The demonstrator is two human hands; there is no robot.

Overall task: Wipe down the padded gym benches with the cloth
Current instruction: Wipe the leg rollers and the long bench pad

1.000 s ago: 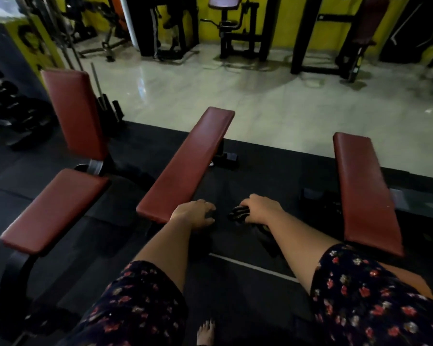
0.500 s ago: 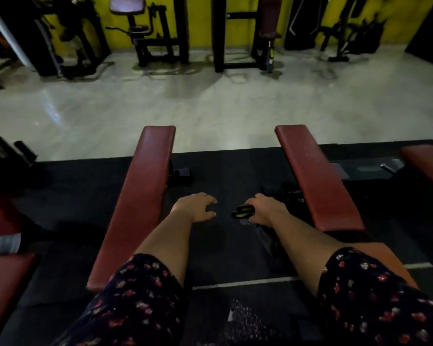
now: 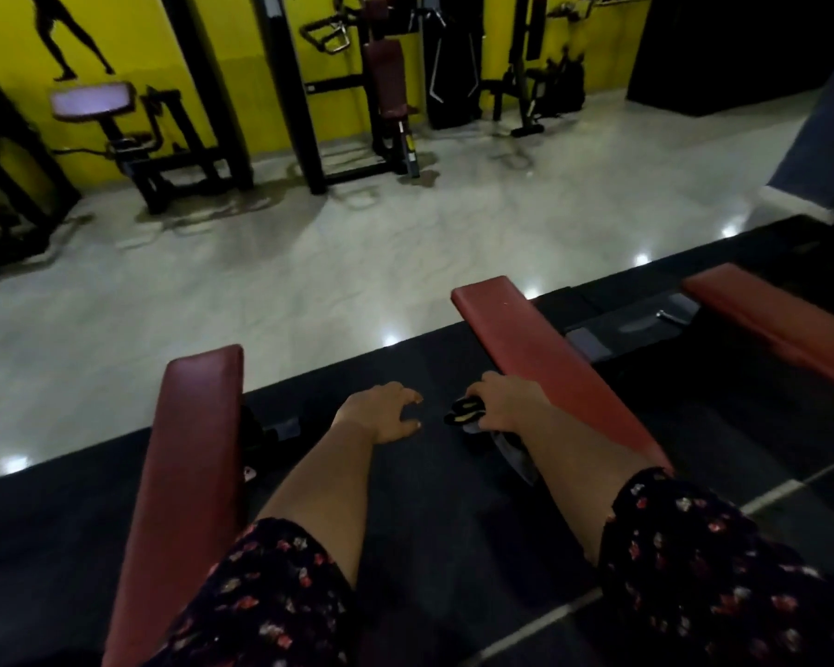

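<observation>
The right hand (image 3: 511, 402) is curled around the dark cloth (image 3: 465, 410), which hangs just beside the right bench (image 3: 550, 368), I think ready to wipe its pad. The left hand (image 3: 381, 412) holds nothing, its fingers loosely spread. The left bench (image 3: 189, 474) stands near.

Two sleeves are worn, both cut from the same dark, near-black fabric. The left sleeve (image 3: 270, 599) and the right sleeve (image 3: 704, 570) are printed all over with small flowers in red, pink and pale white. The fabric is seen to be loose and softly creased, and each sleeve is ended near the elbow. Below that, the forearms are left uncovered down to the left hand (image 3: 381, 416) and the right hand (image 3: 511, 402). Short nails can be made out on the left hand.
</observation>
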